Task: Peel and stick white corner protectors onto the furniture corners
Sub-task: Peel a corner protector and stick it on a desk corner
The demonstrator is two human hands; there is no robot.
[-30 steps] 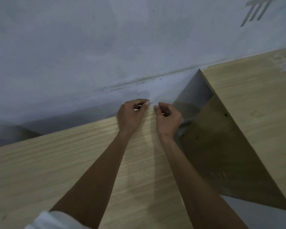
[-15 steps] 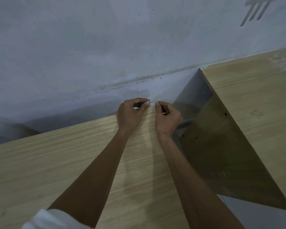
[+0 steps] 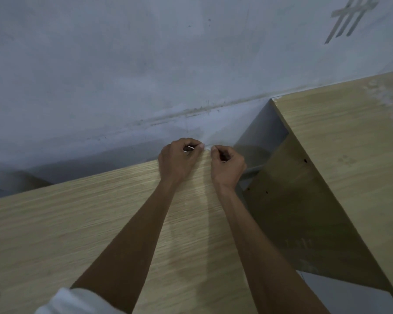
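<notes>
Both hands meet at the far right corner of the light wooden bench (image 3: 77,223), arms stretched forward from the near edge. The left hand (image 3: 179,159) rests knuckles up on the bench top, its fingers (image 3: 192,141) curled in, thumb and forefinger pinched together right at the corner. A thin white sliver shows inside that curl; what it is cannot be told. The right hand (image 3: 228,166) sits just beside it, to the right, over the bench's right edge, fingers clenched under the palm and fingertip and thumb nipped together toward the left hand. Between the two sets of fingertips, on the very tip of the corner, lies the small white corner protector (image 3: 207,149), touched from both sides; it is too small and too covered to tell how far it is seated on the wood.

A white sleeve (image 3: 73,302) shows at the near left. Behind the bench stands a grey-white wall (image 3: 145,64) with a stained seam low down and a few pale stripes (image 3: 349,17) at far right. To the right, apart from the bench, is a second wooden top (image 3: 349,143) with a white smear (image 3: 390,103) near its far right edge and a darker side panel (image 3: 304,211) below it
</notes>
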